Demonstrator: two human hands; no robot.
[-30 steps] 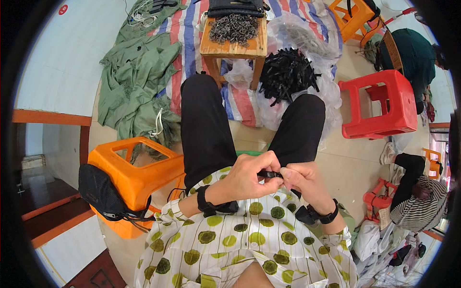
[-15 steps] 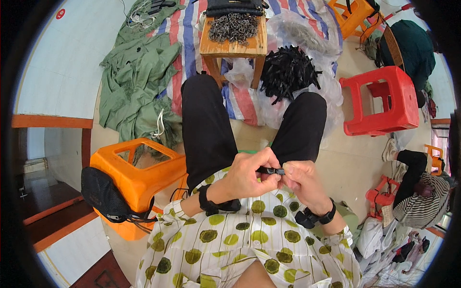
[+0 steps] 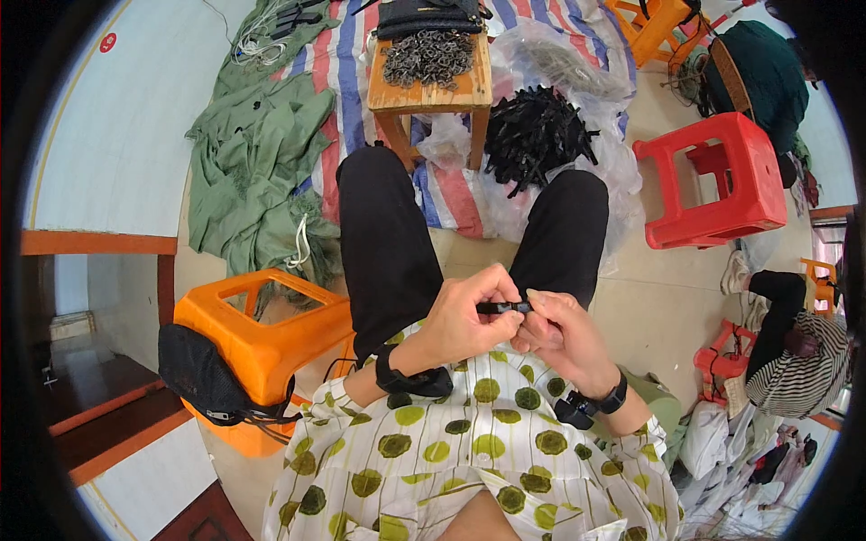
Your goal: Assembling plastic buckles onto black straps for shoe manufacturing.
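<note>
A short black webbing strap (image 3: 500, 307) stretches between my two hands above my lap. My left hand (image 3: 465, 317) pinches one end of it between thumb and fingers. The other end is gripped by my right hand (image 3: 566, 335), its thumb lying along the strap. A small piece seems to sit on the strap near the right fingertips, too small to make out. Past my knees, a heap of small dark metal buckles or rings (image 3: 428, 59) covers part of a wooden stool (image 3: 397, 94). Right of that stool lies a pile of similar black straps (image 3: 534, 137).
An orange plastic stool (image 3: 262, 335) with a black mesh bag (image 3: 200, 374) stands at my left. Green cloth (image 3: 257, 171) spreads over the floor beside a striped sheet (image 3: 347, 68). A red stool (image 3: 756, 185) stands at right. Another person (image 3: 794, 370) sits farther right.
The strap and both hands stay close together over my lap. My right fingers have shifted and curled more beneath the strap. The view has tilted slightly.
</note>
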